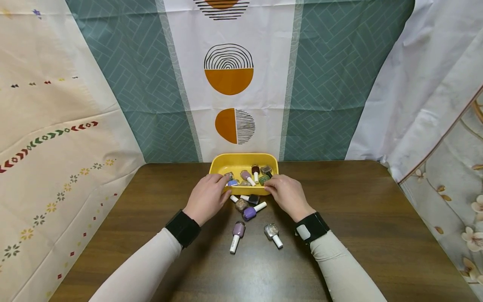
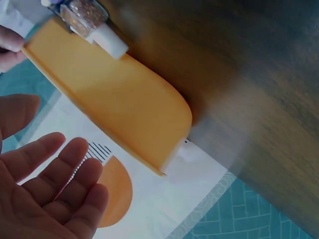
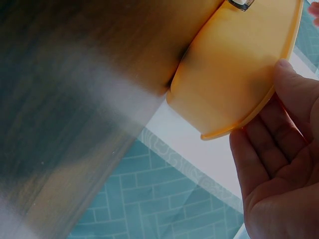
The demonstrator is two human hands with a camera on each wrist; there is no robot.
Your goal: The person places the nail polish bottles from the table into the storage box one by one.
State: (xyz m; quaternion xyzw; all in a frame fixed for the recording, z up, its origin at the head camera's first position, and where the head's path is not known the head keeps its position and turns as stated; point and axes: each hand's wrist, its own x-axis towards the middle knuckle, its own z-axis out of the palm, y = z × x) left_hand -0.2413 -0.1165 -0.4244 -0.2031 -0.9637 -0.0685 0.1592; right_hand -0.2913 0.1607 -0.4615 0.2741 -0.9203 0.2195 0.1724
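Five nail polish bottles lie loose on the bench [image 1: 339, 218] in front of the yellow tray [image 1: 243, 161], while about six more rest inside it; judging by that split, the sorting looks roughly half done, though the pictures do not settle whether bottles are going into the tray or coming out. On the wood, a dark bottle [image 1: 252, 198] and a glittery bottle [image 1: 240, 204] sit just beside the tray's near wall; a purple bottle [image 1: 250, 212] lies near them; a mauve bottle [image 1: 237, 235] and a silver glitter bottle [image 1: 272, 233] lie nearer the person, apart from the rest.

The left hand [image 1: 206, 197] and the right hand [image 1: 287, 195] sit at the tray's two near corners, one each side; in the head view they seem to touch its rim, yet both wrist views show relaxed, fairly straight fingers [image 2: 60, 189] with a gap to the yellow plastic, so I judge both hands released and holding nothing, and real contact with the rim I cannot confirm.

Much is hard to read: the bottles in the tray overlap, so their count is approximate; the hands cover the tray's front corners; both wrist views are blurred and show mostly the tray's outer wall and the patterned backdrop [image 1: 230, 79]; labels are too small to read.
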